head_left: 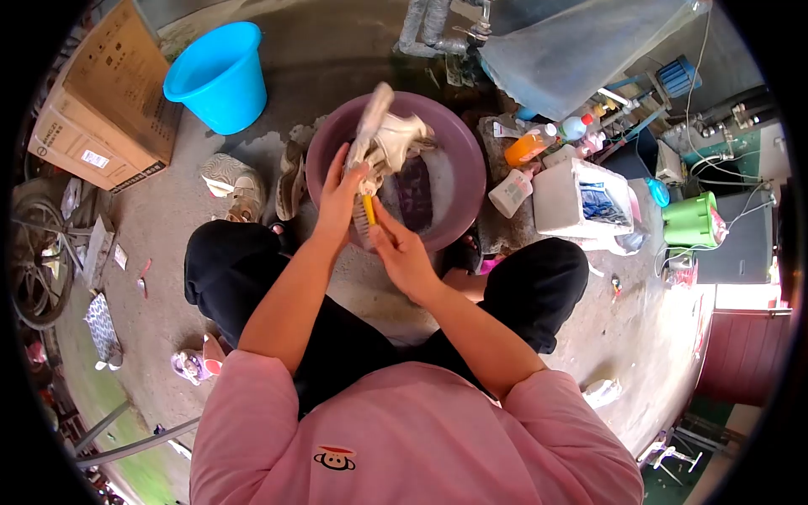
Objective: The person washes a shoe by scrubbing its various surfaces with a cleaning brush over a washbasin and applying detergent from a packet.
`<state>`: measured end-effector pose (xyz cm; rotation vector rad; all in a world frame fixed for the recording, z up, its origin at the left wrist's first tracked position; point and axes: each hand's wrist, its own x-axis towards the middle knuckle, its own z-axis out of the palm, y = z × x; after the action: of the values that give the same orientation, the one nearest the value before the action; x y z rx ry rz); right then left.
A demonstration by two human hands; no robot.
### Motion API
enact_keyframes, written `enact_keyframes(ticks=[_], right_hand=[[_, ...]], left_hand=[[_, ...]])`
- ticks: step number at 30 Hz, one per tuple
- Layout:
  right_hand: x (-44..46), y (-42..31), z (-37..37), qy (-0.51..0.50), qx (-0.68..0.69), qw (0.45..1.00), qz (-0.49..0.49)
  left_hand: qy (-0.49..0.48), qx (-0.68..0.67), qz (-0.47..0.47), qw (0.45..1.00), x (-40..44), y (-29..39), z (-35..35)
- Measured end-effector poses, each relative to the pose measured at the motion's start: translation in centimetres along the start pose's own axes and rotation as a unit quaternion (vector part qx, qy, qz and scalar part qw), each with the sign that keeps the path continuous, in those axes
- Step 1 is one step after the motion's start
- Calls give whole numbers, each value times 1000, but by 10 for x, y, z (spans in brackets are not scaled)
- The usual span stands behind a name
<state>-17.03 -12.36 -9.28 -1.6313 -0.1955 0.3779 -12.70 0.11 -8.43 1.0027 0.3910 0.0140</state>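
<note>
"Shoe [396, 143] first: where do we find it?"

"Above the tub [468, 164], tilted, with its far end blurred. Below it we see suds [445, 187] and a dark thing [412, 198] that we cannot name."

"And the left hand [340, 195]?"

"Grasping the shoe by its near end. We see the thumb pressed over the front and the fingers bent behind it along the sole side."

"The right hand [402, 257]?"

"Closed round the brush [369, 209]. We see the thumb and forefinger pinching its yellow back; the other fingers curl under, partly hidden from us."

"Do the bristles touch the shoe?"

"We cannot tell. They sit just beside its near end, close under the left hand."

"What else stands by the tub?"

"On our left, other shoes [289, 181] and, farther off, a blue bucket [240, 88]; on our right, a white bottle [509, 195] near a foam box [560, 202]."
</note>
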Motion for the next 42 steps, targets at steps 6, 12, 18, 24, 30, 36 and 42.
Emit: enact_keyframes(ticks=[6, 12, 18, 24, 30, 36, 42], right_hand=[[41, -5, -22, 86, -168, 982, 7], [6, 6, -7, 55, -130, 985, -95], [33, -31, -26, 81, -267, 960, -29], [-2, -23, -16, 41, -195, 977, -75], [40, -33, -36, 100, -452, 880, -109], [45, -33, -42, 102, 170, 975, 103], [31, -23, -71, 89, 333, 921, 184]], left_hand=[[-2, 19, -24, 1000, -12, -23, 14], [-20, -36, -55, 998, -8, 6, 6], [-54, -134, -139, 980, -12, -11, 11], [-78, -245, -115, 960, -7, 12, -2], [-55, -272, -182, 943, -10, -3, 7], [-114, -336, -184, 916, -2, 17, -6], [-248, -405, -187, 860, 4, 22, -10]])
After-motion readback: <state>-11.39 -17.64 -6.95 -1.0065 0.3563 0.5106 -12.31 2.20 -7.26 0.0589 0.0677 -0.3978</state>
